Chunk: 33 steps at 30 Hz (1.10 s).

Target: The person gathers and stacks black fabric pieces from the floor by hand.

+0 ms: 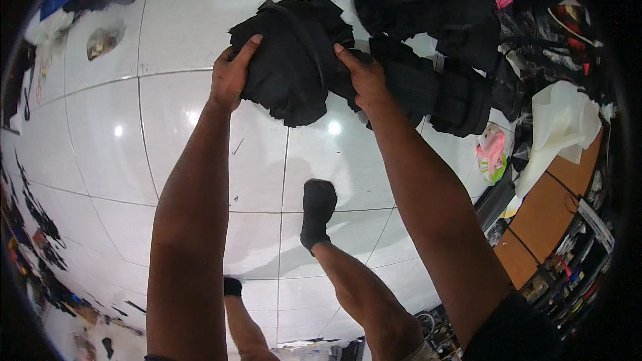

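Observation:
A bundle of black cloth pieces (274, 63) with ragged layered edges is between my hands, above or on the white tiled floor; I cannot tell which. A dark band (304, 40) runs across its top. My left hand (231, 77) grips the bundle's left edge, thumb on top and fingers hidden beneath. At the opposite edge, my right hand (364, 77) holds it the same way, thumb pointing inward. Just past my right hand lie more black cloth bundles (408, 87), one of them (465, 103) farther right.
A large heap of black cloth (428, 0) covers the far right. Near it lie a pink and green plastic packet (493, 154), a pale crumpled sheet (562, 120) and a brown panel (545, 210). A small clear bag (103, 43) sits far left. My socked foot (317, 207) stands on the tiles.

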### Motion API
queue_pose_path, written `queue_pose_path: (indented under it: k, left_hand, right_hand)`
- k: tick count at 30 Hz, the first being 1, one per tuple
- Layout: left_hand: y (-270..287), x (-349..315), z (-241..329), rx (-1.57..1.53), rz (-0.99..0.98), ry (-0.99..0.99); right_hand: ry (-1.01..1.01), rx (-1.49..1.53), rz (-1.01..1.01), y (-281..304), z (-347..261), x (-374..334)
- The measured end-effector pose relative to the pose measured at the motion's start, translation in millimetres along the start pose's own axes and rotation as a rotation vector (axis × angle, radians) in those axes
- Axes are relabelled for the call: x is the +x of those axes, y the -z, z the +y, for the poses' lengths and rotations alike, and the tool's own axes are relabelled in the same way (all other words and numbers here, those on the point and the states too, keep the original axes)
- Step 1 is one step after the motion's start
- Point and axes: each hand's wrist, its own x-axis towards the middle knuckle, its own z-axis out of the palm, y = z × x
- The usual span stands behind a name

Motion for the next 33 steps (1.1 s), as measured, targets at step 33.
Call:
queue_pose_path:
  k: [33]
  left_hand:
    - [5.9, 23.1, 9.5, 0.36, 0.052, 0.039]
  right_hand:
    - [0.282, -0.1, 0.335, -26.2, -18.7, -44.9]
